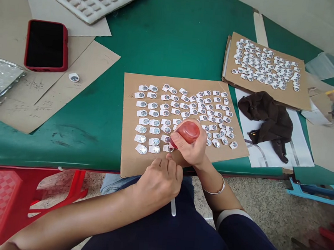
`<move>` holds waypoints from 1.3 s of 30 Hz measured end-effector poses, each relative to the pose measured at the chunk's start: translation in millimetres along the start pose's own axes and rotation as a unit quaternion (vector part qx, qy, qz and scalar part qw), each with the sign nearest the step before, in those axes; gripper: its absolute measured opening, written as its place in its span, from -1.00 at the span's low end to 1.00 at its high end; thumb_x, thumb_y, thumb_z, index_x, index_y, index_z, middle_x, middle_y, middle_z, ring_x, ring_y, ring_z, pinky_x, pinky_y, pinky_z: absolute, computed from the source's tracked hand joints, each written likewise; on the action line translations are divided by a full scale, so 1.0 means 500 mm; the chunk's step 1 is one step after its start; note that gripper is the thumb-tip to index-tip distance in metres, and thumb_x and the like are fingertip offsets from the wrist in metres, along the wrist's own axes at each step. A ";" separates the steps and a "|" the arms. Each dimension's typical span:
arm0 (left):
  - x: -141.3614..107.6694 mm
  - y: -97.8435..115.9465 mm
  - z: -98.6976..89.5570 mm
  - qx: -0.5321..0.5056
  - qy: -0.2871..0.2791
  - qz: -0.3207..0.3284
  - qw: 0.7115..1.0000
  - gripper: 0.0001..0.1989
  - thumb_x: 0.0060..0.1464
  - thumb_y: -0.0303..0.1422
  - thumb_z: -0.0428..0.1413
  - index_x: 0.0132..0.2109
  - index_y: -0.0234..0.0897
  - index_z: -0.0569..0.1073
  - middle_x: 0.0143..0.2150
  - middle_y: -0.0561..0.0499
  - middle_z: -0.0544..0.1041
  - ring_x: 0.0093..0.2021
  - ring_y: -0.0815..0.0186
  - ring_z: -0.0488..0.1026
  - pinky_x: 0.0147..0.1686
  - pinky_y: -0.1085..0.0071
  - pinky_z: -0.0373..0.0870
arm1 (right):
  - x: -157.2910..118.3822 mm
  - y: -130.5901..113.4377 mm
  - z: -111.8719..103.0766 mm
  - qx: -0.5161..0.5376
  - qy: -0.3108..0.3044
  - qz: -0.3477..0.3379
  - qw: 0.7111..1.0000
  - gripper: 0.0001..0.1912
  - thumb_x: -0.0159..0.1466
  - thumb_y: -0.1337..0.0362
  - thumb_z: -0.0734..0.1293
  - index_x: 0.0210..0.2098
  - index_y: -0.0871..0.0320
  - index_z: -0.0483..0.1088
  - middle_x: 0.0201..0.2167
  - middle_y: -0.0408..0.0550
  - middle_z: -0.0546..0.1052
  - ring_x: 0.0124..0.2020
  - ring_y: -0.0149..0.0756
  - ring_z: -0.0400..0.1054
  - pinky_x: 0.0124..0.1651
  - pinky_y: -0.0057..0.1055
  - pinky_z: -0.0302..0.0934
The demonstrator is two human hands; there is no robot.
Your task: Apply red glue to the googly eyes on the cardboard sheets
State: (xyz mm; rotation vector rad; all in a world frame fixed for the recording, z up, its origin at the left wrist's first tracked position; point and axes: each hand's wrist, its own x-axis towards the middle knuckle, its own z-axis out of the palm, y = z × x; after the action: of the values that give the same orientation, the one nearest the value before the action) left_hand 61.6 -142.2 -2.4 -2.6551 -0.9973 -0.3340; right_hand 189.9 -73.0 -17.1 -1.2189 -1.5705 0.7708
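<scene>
One slim, likely stiff tool [173, 208] gripped in left hand [161, 178] by near edge of cardboard [131, 165], then red, probably light, squeezable bulb [189, 130] clasped in right hand [196, 149] over tabbed discs [156, 149], best held gently round its body.

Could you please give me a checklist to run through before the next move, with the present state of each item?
1. Right hand has a secure-looking grip on the red bulb: ok, fingers wrapped around it.
2. Left hand is closed on the pale stick: ok, one end shows below the fist.
3. Stick's other end is placed properly: cannot tell, the hands hide it.
4. Small white tabs stand in even rows: not ok, the right side is crowded and staggered.
5. Phone is clear of the front cardboard: ok, well to its left.
</scene>
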 end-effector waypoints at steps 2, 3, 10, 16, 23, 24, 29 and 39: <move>-0.001 0.000 0.003 -0.004 -0.002 -0.002 1.000 -0.83 0.03 -0.64 0.05 -0.44 -0.35 0.28 -0.55 -0.03 0.39 -0.58 0.27 0.32 -0.57 0.34 0.23 | -0.001 0.002 0.000 0.001 -0.002 0.004 1.000 -0.72 0.08 0.11 0.40 -0.34 0.12 0.30 -0.50 -0.15 0.42 -0.52 -0.36 0.31 -0.40 -0.31 0.30; -0.002 0.000 0.004 -0.006 -0.004 -0.003 1.000 -0.83 0.04 -0.64 0.04 -0.44 -0.35 0.28 -0.55 -0.03 0.39 -0.58 0.28 0.32 -0.56 0.34 0.23 | -0.001 0.003 0.000 0.000 -0.003 0.007 1.000 -0.71 0.08 0.10 0.40 -0.34 0.12 0.29 -0.50 -0.15 0.42 -0.52 -0.36 0.31 -0.40 -0.31 0.31; -0.002 -0.003 0.006 0.006 0.001 -0.003 1.000 -0.80 0.02 -0.66 0.06 -0.44 -0.33 0.27 -0.58 0.05 0.32 -0.58 0.32 0.30 -0.57 0.36 0.21 | -0.003 0.008 0.000 -0.002 -0.006 0.017 1.000 -0.70 0.09 0.06 0.39 -0.34 0.11 0.28 -0.49 -0.12 0.43 -0.50 -0.32 0.34 -0.38 -0.27 0.34; -0.002 -0.005 0.003 0.003 -0.001 -0.001 1.000 -0.81 -0.02 -0.65 0.11 -0.44 -0.34 0.28 -0.58 0.05 0.32 -0.59 0.32 0.29 -0.58 0.36 0.23 | -0.001 0.010 0.001 -0.001 -0.001 0.006 1.000 -0.71 0.10 0.08 0.40 -0.32 0.10 0.28 -0.47 -0.12 0.45 -0.48 -0.32 0.35 -0.36 -0.27 0.34; -0.007 -0.005 0.005 -0.023 -0.010 -0.003 1.000 -0.86 0.03 -0.62 0.06 -0.42 -0.36 0.31 -0.55 -0.01 0.37 -0.56 0.29 0.33 -0.54 0.34 0.30 | 0.001 0.007 0.000 -0.011 0.024 -0.028 0.999 -0.75 0.10 0.16 0.41 -0.33 0.11 0.30 -0.46 -0.15 0.44 -0.45 -0.35 0.35 -0.36 -0.30 0.30; -0.007 -0.005 0.005 -0.026 -0.010 -0.003 1.000 -0.86 0.03 -0.63 0.06 -0.42 -0.36 0.31 -0.55 -0.01 0.37 -0.56 0.29 0.33 -0.54 0.34 0.30 | 0.002 0.007 0.000 -0.014 0.026 -0.031 0.999 -0.75 0.10 0.16 0.41 -0.33 0.11 0.30 -0.46 -0.15 0.44 -0.45 -0.35 0.35 -0.36 -0.30 0.30; -0.009 -0.008 0.008 -0.033 -0.008 0.004 0.999 -0.87 0.03 -0.63 0.05 -0.41 -0.37 0.31 -0.55 -0.02 0.37 -0.54 0.26 0.36 -0.53 0.34 0.33 | 0.004 0.009 -0.002 -0.028 0.036 -0.036 0.998 -0.75 0.10 0.13 0.40 -0.34 0.11 0.30 -0.46 -0.13 0.44 -0.46 -0.34 0.35 -0.38 -0.30 0.30; -0.011 -0.011 0.010 -0.054 -0.014 0.004 0.998 -0.86 0.04 -0.64 0.01 -0.41 -0.37 0.31 -0.50 -0.11 0.43 -0.46 0.20 0.43 -0.51 0.33 0.37 | 0.005 0.009 -0.006 -0.045 0.043 -0.055 0.997 -0.75 0.11 0.14 0.40 -0.33 0.10 0.30 -0.46 -0.13 0.44 -0.44 -0.32 0.35 -0.37 -0.29 0.32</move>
State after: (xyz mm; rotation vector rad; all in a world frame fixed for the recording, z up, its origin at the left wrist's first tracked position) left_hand 54.5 -139.8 -7.6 -2.7656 -1.0036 -0.3605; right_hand 194.3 -69.4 -19.0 -1.2032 -1.6022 0.5751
